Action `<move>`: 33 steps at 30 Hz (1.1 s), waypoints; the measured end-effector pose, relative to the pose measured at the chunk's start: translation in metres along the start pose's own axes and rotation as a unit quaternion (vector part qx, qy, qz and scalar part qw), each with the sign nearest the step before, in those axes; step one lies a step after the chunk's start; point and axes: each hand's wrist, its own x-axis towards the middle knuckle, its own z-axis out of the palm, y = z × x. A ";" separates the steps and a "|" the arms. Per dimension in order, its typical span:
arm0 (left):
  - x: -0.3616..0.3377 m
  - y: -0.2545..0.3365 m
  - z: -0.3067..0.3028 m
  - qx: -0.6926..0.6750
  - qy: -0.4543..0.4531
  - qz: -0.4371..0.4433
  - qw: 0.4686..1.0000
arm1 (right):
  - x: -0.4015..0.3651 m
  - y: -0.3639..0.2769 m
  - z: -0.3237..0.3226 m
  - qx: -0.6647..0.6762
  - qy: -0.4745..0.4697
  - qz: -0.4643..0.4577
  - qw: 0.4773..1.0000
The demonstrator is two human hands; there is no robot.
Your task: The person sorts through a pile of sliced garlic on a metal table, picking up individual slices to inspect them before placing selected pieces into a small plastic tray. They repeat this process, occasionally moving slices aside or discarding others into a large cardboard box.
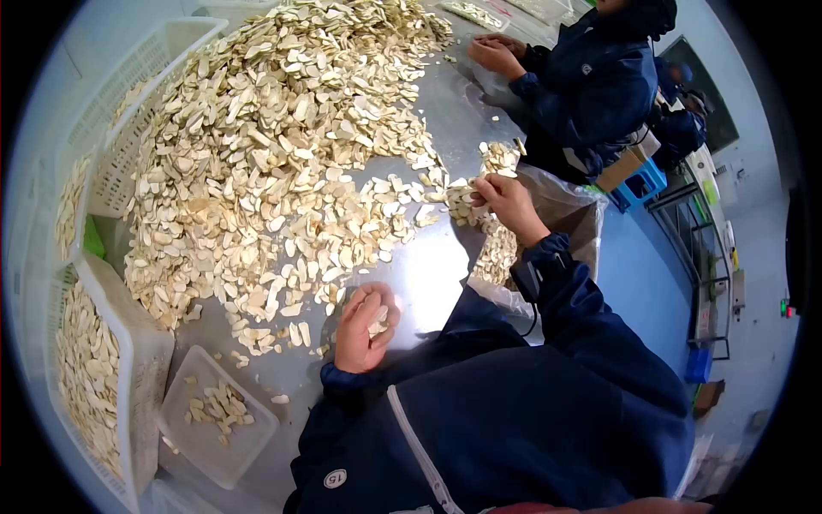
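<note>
**A:** Left hand is in close by the jacket, curled shut, cupping a few pale slices in the palm. Right hand is out at the table edge, fingers pinched on a small clump, just beside the mouth of a clear plastic bag.

**B:** Where's the bulk stock?

**A:** The big pile is spread over the steel table. Its loose fringe runs up to the right hand. The left hand is near the fringe but not touching it. There's more in the white baskets on the far side, and a handful in a small clear tray near the left hand.

**B:** Handling notes?

**A:** My read is that the pieces look thin, dry and brittle. A light fingertip pinch is enough, since a squeeze would snap them. Rake or slide them on the smooth steel rather than digging in. Keep the cupped palm level so nothing tips out, and work from the fringe, not the heap.

**B:** Materials?

**A:** The slices are cream to tan, matte, flat, and oval to tongue-shaped, with irregular edges. The table is brushed and reflective. The baskets are rigid lattice plastic and the tray has smooth translucent walls. The bag is thin crinkled film.

**B:** Anyone else there?

**A:** A co-worker in a navy jacket has their hands on the table at the pile's far end, well apart from ours.
</note>
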 end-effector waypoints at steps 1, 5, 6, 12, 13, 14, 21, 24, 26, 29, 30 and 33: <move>0.000 0.000 -0.001 0.000 -0.002 0.000 1.000 | 0.002 0.005 0.000 0.015 -0.009 0.004 1.000; 0.000 -0.001 -0.004 -0.007 -0.003 0.003 1.000 | 0.005 0.018 -0.006 0.046 -0.015 -0.024 0.999; -0.001 -0.001 -0.002 -0.002 0.000 0.006 1.000 | 0.003 0.019 -0.006 0.048 -0.010 -0.040 0.998; -0.002 0.000 -0.001 0.018 -0.020 0.008 1.000 | -0.018 0.000 0.004 -0.206 0.075 -0.248 0.944; -0.002 -0.002 -0.004 0.018 -0.027 0.006 0.999 | -0.025 -0.005 0.009 -0.203 0.053 -0.302 0.930; -0.001 -0.002 -0.006 0.017 -0.033 0.005 0.999 | -0.030 -0.007 0.012 -0.234 0.010 -0.325 0.916; -0.003 0.001 0.001 0.011 -0.008 0.008 1.000 | -0.018 0.028 -0.003 -0.292 0.111 -0.268 0.911; -0.005 0.001 0.005 0.065 -0.007 0.008 0.998 | -0.015 0.000 0.016 -0.200 0.062 -0.213 0.954; -0.004 -0.001 0.002 0.055 -0.003 0.000 0.999 | 0.007 0.001 0.040 -0.203 -0.001 -0.328 0.923; -0.003 -0.001 0.001 0.024 -0.008 -0.011 1.000 | -0.001 -0.053 0.078 -0.138 -0.036 -0.338 0.930; -0.003 0.000 0.000 0.016 -0.004 -0.015 1.000 | 0.002 -0.057 0.095 -0.160 -0.058 -0.385 0.907; -0.002 0.000 -0.004 0.016 -0.042 -0.016 0.999 | -0.019 -0.098 0.117 -0.196 -0.065 -0.521 0.828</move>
